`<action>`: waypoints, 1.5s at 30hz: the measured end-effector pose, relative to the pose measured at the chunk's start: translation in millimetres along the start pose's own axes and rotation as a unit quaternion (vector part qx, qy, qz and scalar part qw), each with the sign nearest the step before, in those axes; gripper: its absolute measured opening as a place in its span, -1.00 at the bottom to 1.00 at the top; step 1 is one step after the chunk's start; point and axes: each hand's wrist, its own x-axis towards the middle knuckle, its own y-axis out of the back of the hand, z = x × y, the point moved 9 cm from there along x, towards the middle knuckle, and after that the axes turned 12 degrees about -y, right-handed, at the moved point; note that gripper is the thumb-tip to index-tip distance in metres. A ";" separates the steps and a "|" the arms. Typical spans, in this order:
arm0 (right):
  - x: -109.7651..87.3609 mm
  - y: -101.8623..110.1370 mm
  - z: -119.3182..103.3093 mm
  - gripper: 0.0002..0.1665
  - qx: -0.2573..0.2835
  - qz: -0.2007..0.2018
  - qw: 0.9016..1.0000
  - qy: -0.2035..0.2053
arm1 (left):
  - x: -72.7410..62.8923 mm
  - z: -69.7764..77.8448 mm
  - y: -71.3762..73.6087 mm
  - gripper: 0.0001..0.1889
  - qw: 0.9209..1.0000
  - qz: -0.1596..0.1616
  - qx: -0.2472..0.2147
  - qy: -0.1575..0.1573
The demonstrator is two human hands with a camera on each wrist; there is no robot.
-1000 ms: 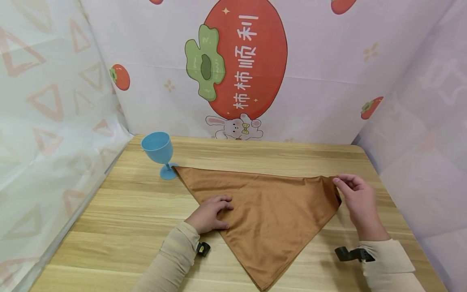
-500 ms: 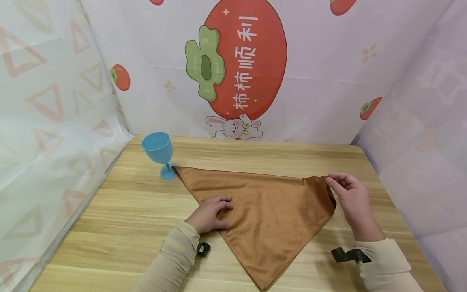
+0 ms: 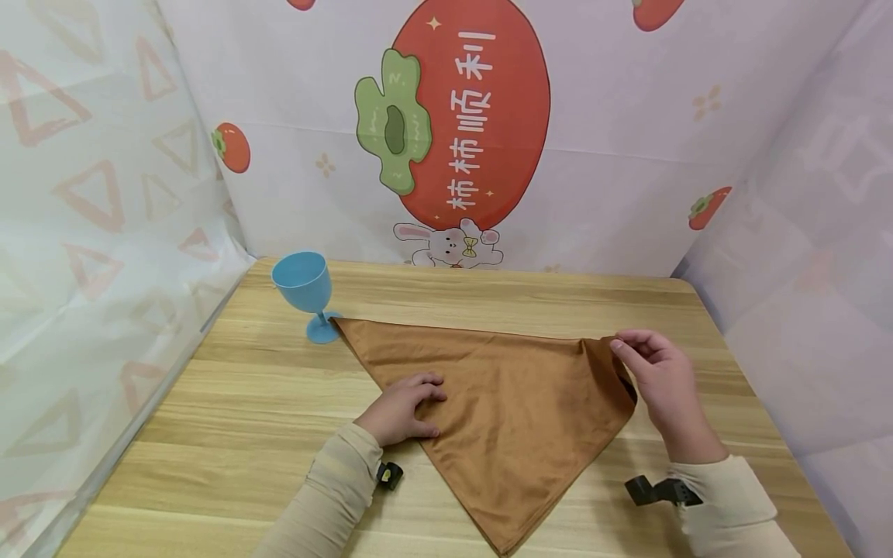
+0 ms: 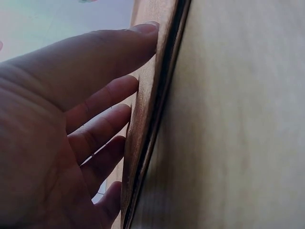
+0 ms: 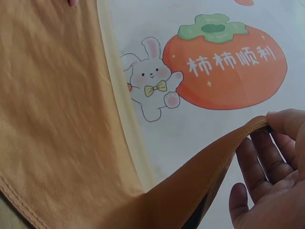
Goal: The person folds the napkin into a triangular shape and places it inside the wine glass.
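A brown cloth point(image 3: 502, 403), folded into a triangle, lies on the wooden table with one point toward me. My right hand point(image 3: 659, 376) pinches its right corner between thumb and fingers and holds it lifted, so the cloth curls there; the right wrist view shows the raised cloth edge point(image 5: 214, 157) at the fingertips. My left hand point(image 3: 401, 407) rests on the left part of the cloth, fingers relaxed and spread. In the left wrist view the left thumb point(image 4: 95, 57) and fingertips touch the cloth near its layered edge.
A blue plastic goblet point(image 3: 304, 287) stands at the back left, its base touching the cloth's left corner. The wooden table point(image 3: 209, 434) meets a printed backdrop point(image 3: 600, 209) behind and white sheets on both sides.
My right hand has moved left with the pinched corner, and the cloth's right side curls inward more. My left hand and the goblet have stayed in place.
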 end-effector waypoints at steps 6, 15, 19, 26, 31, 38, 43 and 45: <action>-3.5 -5.5 -1.3 -0.90 0.010 -0.005 1.000 0.000 | -0.2 -0.6 -0.6 -0.52 1.000 0.000 0.002 0.001; -9.5 -14.0 -4.3 -0.91 0.002 -0.014 1.000 0.006 | -0.9 0.7 1.0 -0.54 1.000 0.011 -0.016 -0.001; -12.0 -18.1 -7.3 -0.91 0.008 -0.019 1.000 0.015 | -1.3 -1.1 0.6 -0.55 1.000 0.013 -0.021 0.005; -17.5 -24.4 -11.5 -0.85 0.007 -0.030 0.999 0.015 | -1.8 -2.6 0.1 -0.55 1.000 0.015 -0.027 0.006; -19.2 -27.0 -11.8 -0.85 -0.011 -0.032 0.999 0.012 | -1.9 -3.8 -0.1 -0.55 1.000 0.016 -0.025 0.005; -20.3 -30.3 -13.4 -0.80 -0.031 -0.040 0.999 0.019 | -2.4 -3.2 0.6 -0.56 0.999 0.019 -0.035 0.004; -21.4 -30.2 -13.7 -0.78 -0.038 -0.039 0.998 0.023 | -2.4 -3.8 -0.6 -0.56 0.999 0.018 -0.036 0.004; -20.5 -27.0 -13.8 -0.81 -0.039 -0.032 0.998 0.023 | -2.1 -3.7 -1.0 -0.56 0.999 0.018 -0.036 0.003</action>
